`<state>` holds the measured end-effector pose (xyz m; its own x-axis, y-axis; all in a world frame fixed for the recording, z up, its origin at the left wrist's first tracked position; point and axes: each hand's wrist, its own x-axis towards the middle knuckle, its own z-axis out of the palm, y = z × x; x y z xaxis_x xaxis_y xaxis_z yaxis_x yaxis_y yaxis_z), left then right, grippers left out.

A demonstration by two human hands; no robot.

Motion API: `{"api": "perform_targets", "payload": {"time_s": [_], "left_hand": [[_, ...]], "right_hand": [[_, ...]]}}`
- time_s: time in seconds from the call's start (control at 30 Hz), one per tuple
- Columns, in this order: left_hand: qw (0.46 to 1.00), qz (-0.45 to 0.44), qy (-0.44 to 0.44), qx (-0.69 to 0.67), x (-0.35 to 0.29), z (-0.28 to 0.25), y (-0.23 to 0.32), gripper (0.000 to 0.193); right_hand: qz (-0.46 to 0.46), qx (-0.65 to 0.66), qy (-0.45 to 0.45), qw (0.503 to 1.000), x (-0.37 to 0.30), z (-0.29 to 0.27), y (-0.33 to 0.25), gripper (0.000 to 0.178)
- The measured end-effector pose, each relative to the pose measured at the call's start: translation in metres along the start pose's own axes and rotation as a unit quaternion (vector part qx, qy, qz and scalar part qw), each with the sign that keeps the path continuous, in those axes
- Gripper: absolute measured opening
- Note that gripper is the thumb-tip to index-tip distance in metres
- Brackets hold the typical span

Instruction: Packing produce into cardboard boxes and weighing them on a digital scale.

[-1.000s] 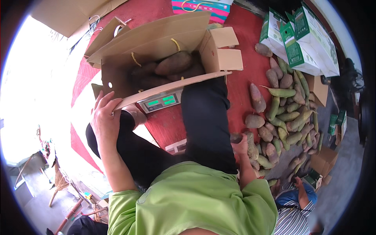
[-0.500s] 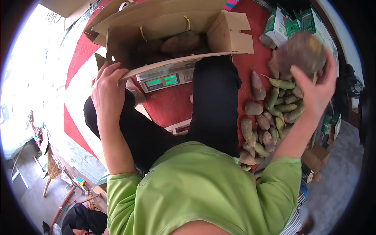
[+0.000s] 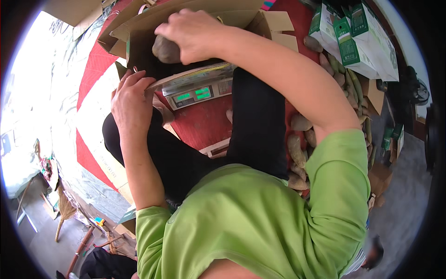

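A thick, brownish-purple root vegetable (image 3: pixel 166 49) is in my right hand (image 3: pixel 197 35), its fingers wrapped over the top. That hand is above the opening of a long cardboard box (image 3: pixel 265 25), near its left end. With the fingers of my left hand (image 3: pixel 132 95), I grip the near left corner of the box, at the flap edge. The box rests on a digital scale (image 3: pixel 197 96) with lit green displays. Its inside is dark, and my right hand and forearm hide much of it.
Several purplish and green root vegetables (image 3: pixel 301 123) lie on the red surface (image 3: pixel 193 123) at right, partly behind my arm. Green-and-white cartons (image 3: pixel 367 39) stand at the far right. A straw broom (image 3: pixel 65 209) is at lower left.
My right hand has swung from above the vegetable pile at right to over the box at left, carrying the root vegetable. My left hand stays on the box corner.
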<state>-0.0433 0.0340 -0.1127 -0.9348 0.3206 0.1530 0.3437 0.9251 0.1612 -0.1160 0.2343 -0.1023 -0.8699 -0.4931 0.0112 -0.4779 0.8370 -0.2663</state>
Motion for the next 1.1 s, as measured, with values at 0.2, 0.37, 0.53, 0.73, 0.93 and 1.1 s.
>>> {"api": "perform_targets", "payload": {"time_s": [0.2,0.37,0.53,0.73,0.93,1.1], "left_hand": [[1.000,0.007,0.008,-0.006,0.002,0.002,-0.004,0.015],[1.000,-0.017,-0.001,-0.026,0.002,0.003,-0.007,0.012],[0.999,0.001,0.017,-0.041,0.000,0.004,-0.008,0.016],[0.999,0.006,0.033,-0.041,0.002,0.001,-0.005,0.020],[0.998,0.028,0.057,0.006,0.005,0.002,0.009,0.021],[0.993,0.066,0.081,-0.060,0.007,0.016,-0.011,0.026]], "right_hand": [[0.004,0.016,-0.025,1.000,0.027,0.041,-0.015,0.050],[0.003,0.131,0.153,0.979,-0.003,-0.011,0.011,0.041],[0.142,0.367,0.273,0.878,-0.125,-0.053,0.048,0.039],[0.389,0.355,0.296,0.797,-0.285,0.059,0.103,0.025],[0.408,0.175,0.028,0.896,-0.464,0.265,0.094,0.020],[0.427,0.191,-0.110,0.877,-0.533,0.385,0.023,0.027]]}}
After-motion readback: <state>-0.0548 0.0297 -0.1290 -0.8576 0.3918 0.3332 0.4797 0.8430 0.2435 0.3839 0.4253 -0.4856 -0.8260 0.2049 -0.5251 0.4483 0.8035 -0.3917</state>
